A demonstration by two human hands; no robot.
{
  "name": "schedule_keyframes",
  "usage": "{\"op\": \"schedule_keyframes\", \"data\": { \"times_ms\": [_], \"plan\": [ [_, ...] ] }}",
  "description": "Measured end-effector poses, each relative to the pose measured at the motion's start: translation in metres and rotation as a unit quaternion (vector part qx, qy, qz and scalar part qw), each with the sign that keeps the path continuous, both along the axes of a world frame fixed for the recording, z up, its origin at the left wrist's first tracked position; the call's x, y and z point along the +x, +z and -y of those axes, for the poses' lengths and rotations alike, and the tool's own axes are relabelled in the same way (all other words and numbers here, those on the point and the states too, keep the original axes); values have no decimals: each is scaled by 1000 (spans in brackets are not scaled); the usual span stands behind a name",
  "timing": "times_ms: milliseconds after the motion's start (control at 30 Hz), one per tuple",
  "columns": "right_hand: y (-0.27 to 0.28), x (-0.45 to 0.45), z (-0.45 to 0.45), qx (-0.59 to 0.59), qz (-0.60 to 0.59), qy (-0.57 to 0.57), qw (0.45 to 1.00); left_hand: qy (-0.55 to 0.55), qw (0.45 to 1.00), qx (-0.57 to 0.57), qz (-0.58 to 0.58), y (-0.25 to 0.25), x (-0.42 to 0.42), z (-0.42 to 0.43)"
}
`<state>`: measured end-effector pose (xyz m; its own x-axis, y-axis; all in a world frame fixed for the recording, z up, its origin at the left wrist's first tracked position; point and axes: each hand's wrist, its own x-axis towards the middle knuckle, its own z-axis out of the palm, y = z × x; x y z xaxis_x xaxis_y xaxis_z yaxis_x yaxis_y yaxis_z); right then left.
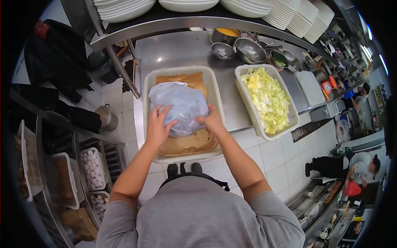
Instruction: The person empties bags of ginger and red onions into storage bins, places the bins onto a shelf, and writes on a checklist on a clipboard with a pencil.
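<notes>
Over the near edge of a steel table (186,49), in the view from the person's head, a pale tub (216,91) jutted out above the tiled floor (256,157). In it, on brown paper (190,142), lay a bulging, bluish plastic bag (178,103). The person's left hand (158,126) lay against the bag's near left side with its fingers spread apart. The right hand (213,121) touched the bag's right side, thumb and fingers bent about its edge; whether they pinched the plastic I could not tell.

To the right, a second tub (240,84) was heaped with chopped pale-green leaves (266,101), and it too overhung the table. Toward the back stood metal bowls (250,50) and a pot of something yellow (226,36), the steel shining dully around them. Above, a shelf (165,29) carried stacked white plates (124,9).

The room crowded in on both sides. At the left, dark clothing (53,58) hung near a lidded pot (107,118) on the floor, and a rack below held a basket of eggs (93,167). Across the tiles, beyond a floor grate (310,130), one co-worker (357,165) leaned over a counter beside something red (352,189); another person (362,99) stood farther off.
</notes>
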<state>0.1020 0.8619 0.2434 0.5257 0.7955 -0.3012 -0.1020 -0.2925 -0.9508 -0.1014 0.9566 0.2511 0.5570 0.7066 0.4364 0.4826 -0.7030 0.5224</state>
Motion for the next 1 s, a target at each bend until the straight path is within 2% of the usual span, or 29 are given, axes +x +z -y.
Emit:
{"op": "schedule_keyframes", "data": {
  "times_ms": [67, 133, 167, 233, 267, 333, 433, 500, 567, 667, 733, 800, 933, 1000],
  "plan": [
    [46, 5, -11, 12, 8, 4, 1000, -3, 998, 60, 34, 35, 11, -18],
    [69, 2, -8, 49, 34, 4, 998, -19, 997, 18, 72, 75, 18, -26],
    [61, 1, -6, 74, 102, -18, 992, -27, 996, -3, 90, 85, 20, -31],
    [32, 3, -3, 124, 240, -61, 961, -16, 992, 4, 121, 77, 26, -48],
    [17, 1, 6, 89, 254, -34, 962, -10, 990, 8, 139, 69, 27, -51],
    [-7, -4, 29, 28, 290, 21, 956, 48, 995, -33, 80, 46, 16, -41],
    [-30, -24, 51, -90, 420, 61, 901, 76, 995, -36, 54, -11, 0, -27],
    [-27, -22, 51, -100, 448, 109, 882, 96, 994, -44, 22, -17, -8, -21],
    [-10, -13, 42, -76, 479, 104, 868, 130, 988, -70, -38, 14, -4, -20],
    [36, -8, 26, 19, 500, 15, 866, 91, 987, 33, 127, 65, 14, -35],
    [68, -9, 10, 98, 482, -75, 867, 113, 983, 20, 140, 85, 24, -47],
    [77, -3, -9, 128, 522, -53, 842, 94, 975, 81, 187, 103, 35, -60],
    [107, -6, -29, 180, 557, -57, 809, 33, 977, 77, 196, 160, 62, -63],
    [122, -3, -30, 138, 541, -53, 828, 4, 980, 83, 181, 175, 75, -56]
  ]
}}
